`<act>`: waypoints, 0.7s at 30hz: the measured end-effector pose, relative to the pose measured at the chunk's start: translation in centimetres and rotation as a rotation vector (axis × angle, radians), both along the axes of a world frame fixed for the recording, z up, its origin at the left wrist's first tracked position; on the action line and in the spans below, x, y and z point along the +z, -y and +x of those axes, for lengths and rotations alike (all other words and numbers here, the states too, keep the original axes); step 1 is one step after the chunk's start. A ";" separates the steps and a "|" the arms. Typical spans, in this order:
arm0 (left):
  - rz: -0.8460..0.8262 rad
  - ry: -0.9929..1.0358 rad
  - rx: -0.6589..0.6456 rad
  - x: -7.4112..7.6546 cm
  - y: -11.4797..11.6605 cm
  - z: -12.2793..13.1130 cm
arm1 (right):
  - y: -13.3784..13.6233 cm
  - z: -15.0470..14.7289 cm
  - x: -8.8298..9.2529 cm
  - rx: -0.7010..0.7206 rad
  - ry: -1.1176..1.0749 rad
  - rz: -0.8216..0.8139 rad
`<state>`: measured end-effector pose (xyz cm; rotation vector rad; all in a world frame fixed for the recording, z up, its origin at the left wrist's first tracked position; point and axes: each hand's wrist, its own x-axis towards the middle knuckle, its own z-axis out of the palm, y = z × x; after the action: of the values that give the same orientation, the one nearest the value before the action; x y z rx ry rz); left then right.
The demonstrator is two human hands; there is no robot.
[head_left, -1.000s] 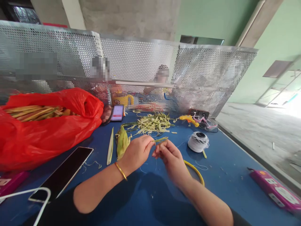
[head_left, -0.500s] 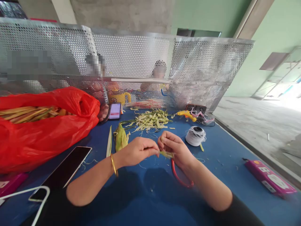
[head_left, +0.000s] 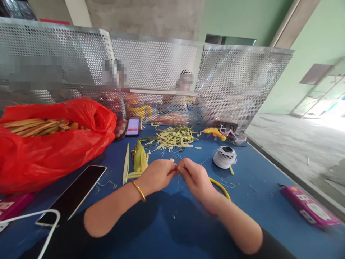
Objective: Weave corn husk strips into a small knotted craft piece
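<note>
My left hand (head_left: 157,174) and my right hand (head_left: 194,177) meet fingertip to fingertip over the blue table (head_left: 253,201), both closed in a pinch. What they pinch is hidden between the fingers; thin white thread hangs below them. A gold bangle (head_left: 138,190) is on my left wrist. A folded green leaf bundle (head_left: 139,161) and a long pale leaf strip (head_left: 126,163) lie just left of my left hand. A pile of green leaf trimmings (head_left: 175,136) lies beyond the hands. A spool of white thread (head_left: 224,157) stands to the right.
A red plastic bag (head_left: 54,147) full of leaf strips fills the left. A dark tablet (head_left: 74,192) and a white cable (head_left: 32,216) lie near left. A yellow glue gun (head_left: 214,133), a small phone (head_left: 132,126) and a perforated metal screen (head_left: 161,72) stand at the back. A pink box (head_left: 308,211) lies right. People sit behind the screen.
My hands have come closer, fingertips now touching. The green leaf piece seen between them before is no longer visible. The ring under my right wrist shows yellow now, red before.
</note>
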<state>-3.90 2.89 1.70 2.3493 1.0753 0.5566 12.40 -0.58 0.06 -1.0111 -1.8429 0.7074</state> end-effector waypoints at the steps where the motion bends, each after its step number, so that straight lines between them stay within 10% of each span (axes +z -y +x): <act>1: -0.106 0.016 -0.091 0.3 -0.1 -0.3 | -0.2 0.4 0.3 0.050 -0.072 -0.113; 4: -0.537 0.242 -0.268 0.9 -0.4 -0.9 | -0.8 0.9 1.0 0.241 -0.449 -0.423; 9: -0.768 0.709 -0.073 0.4 -0.2 0.2 | -0.8 -0.3 0.5 0.249 -0.950 -0.558; 21: -0.135 0.486 0.343 -0.9 0.5 1.6 | 0.0 -2.2 -1.2 0.072 -1.097 -0.554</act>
<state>-2.30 2.35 0.79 1.7844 1.2319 1.0766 10.15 -0.63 -1.18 -0.6337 -0.7273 1.4915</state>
